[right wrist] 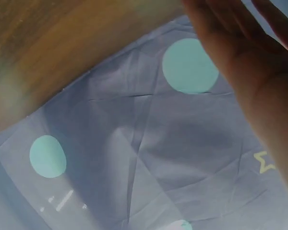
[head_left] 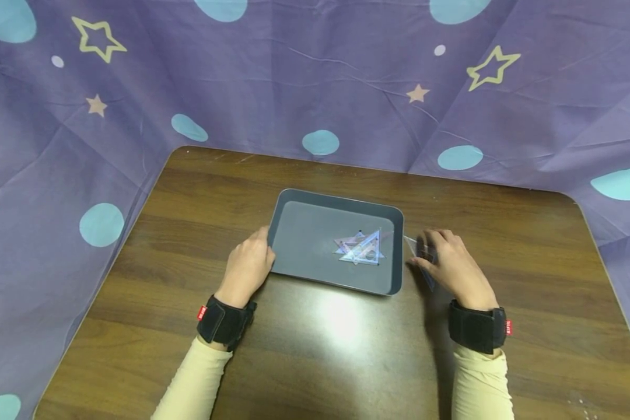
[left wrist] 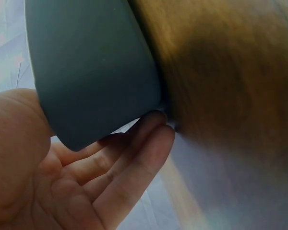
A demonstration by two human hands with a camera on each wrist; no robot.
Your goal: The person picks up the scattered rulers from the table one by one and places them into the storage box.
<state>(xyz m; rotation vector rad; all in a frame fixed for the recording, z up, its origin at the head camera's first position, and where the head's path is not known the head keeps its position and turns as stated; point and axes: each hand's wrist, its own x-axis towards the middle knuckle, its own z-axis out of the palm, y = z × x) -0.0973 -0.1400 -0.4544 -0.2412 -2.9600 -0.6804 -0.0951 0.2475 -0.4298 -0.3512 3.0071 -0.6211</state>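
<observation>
A shallow grey tray lies on the table, with several clear set squares overlapping in a pile on its right half. At the tray's left side, my left hand grips the wall. Up close in the left wrist view, the fingers reach round the tray's outer corner, with the base of the thumb on the rim side. Just right of the tray, my right hand pinches another clear set square, its thumb across it and fingers bent at its far side. The right wrist view leaves that set square out of sight.
The brown wooden table has rounded far corners. A purple curtain with stars and pale blue spots hangs behind and along the sides. Black bands wrap both wrists over cream sleeves. Bright glare falls on the table in front of the tray.
</observation>
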